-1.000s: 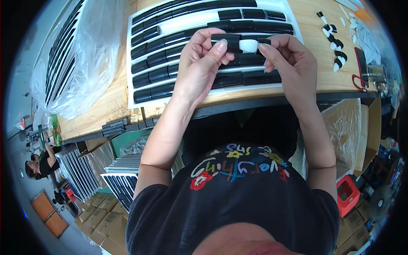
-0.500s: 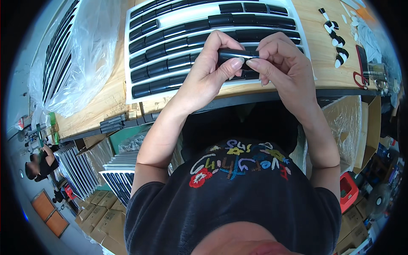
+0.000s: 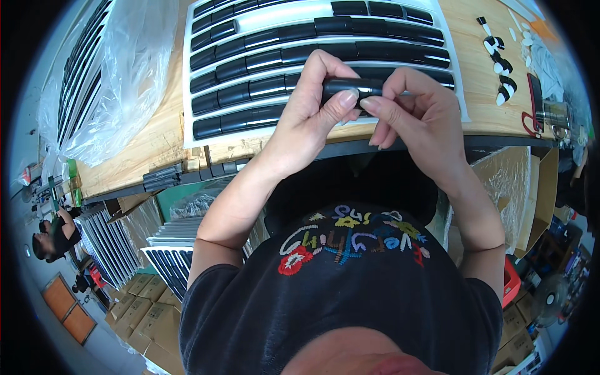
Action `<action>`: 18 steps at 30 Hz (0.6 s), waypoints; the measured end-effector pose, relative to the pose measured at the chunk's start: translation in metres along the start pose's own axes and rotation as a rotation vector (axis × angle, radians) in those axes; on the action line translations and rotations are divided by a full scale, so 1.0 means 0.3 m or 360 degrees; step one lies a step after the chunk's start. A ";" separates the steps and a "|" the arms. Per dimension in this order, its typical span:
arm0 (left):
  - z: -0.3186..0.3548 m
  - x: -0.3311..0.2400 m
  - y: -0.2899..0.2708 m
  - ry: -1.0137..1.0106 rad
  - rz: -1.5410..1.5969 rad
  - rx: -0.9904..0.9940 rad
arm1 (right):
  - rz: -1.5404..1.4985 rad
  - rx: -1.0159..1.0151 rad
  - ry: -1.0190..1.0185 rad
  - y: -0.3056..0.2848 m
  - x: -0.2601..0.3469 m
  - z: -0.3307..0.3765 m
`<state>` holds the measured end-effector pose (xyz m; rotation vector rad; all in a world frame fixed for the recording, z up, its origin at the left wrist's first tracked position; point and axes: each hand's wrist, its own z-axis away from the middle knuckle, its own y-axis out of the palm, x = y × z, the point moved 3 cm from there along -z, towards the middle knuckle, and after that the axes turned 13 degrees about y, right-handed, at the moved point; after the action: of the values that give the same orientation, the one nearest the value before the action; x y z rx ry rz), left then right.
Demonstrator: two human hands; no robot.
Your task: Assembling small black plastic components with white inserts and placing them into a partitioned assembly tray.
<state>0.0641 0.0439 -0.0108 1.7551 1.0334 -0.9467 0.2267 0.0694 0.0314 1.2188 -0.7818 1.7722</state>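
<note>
Black and glossy, one curved piece [image 3: 350, 83] sits between our left hand [image 3: 309, 112] and right hand [image 3: 428, 112] in the head view, over the near part of one white board [image 3: 269, 22] on the desk [image 3: 473, 69]. Right of the board's far gap we count three black segments [image 3: 385, 9]. The board's far edge is cut off, and the black-and-white bits [image 3: 502, 64] at right overlap too much to count. Our left hand, barely open, grips the curved piece's left end; our right hand pinches its right end.
</note>
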 end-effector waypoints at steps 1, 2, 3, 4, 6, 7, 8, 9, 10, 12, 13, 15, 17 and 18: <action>0.009 0.003 -0.005 -0.0014 -0.0083 -0.0011 | 0.0027 0.0019 0.0072 0.009 -0.009 0.000; 0.015 0.003 -0.010 -0.0014 -0.0084 -0.0018 | 0.0055 0.0039 0.0143 0.019 -0.017 -0.003; 0.019 0.001 -0.017 0.0005 -0.0153 -0.0014 | 0.0057 0.0046 0.0143 0.026 -0.020 -0.009; 0.023 -0.003 -0.025 0.0024 -0.0223 -0.0012 | 0.0143 0.0059 0.0083 0.035 -0.019 -0.018; 0.022 -0.006 -0.058 -0.0059 -0.0218 -0.0034 | 0.0229 0.0079 0.0014 0.051 -0.015 -0.048; 0.017 -0.007 -0.084 -0.0143 -0.0207 -0.0049 | 0.0302 0.0151 0.0012 0.059 -0.013 -0.082; 0.008 -0.009 -0.130 -0.0254 -0.0324 0.0018 | 0.0372 0.0225 0.0008 0.063 -0.014 -0.126; -0.023 -0.009 -0.170 -0.0252 -0.0546 0.0037 | 0.0516 0.0220 -0.0135 0.055 -0.028 -0.191; -0.054 -0.013 -0.218 -0.0254 -0.0779 0.0053 | 0.0632 0.0151 -0.0214 0.056 -0.024 -0.262; -0.140 -0.012 -0.354 0.0157 -0.1720 0.0032 | 0.0932 -0.0138 -0.0355 0.024 -0.013 -0.417; -0.182 -0.017 -0.442 0.0337 -0.2206 0.0057 | 0.1091 -0.0278 -0.0457 -0.006 -0.023 -0.519; -0.207 -0.037 -0.569 0.0436 -0.2820 0.0235 | 0.1116 -0.0215 -0.0120 -0.015 0.063 -0.602; -0.236 -0.040 -0.643 0.0349 -0.2913 0.0547 | 0.1159 -0.0226 0.0083 -0.044 0.053 -0.642; -0.233 -0.046 -0.690 0.0315 -0.2893 0.0681 | 0.1216 -0.0212 0.0241 -0.035 0.069 -0.641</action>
<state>-0.1176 0.1633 -0.0359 0.7413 2.7693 -2.1039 0.1502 0.2416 -0.0133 0.7175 -1.3686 2.3255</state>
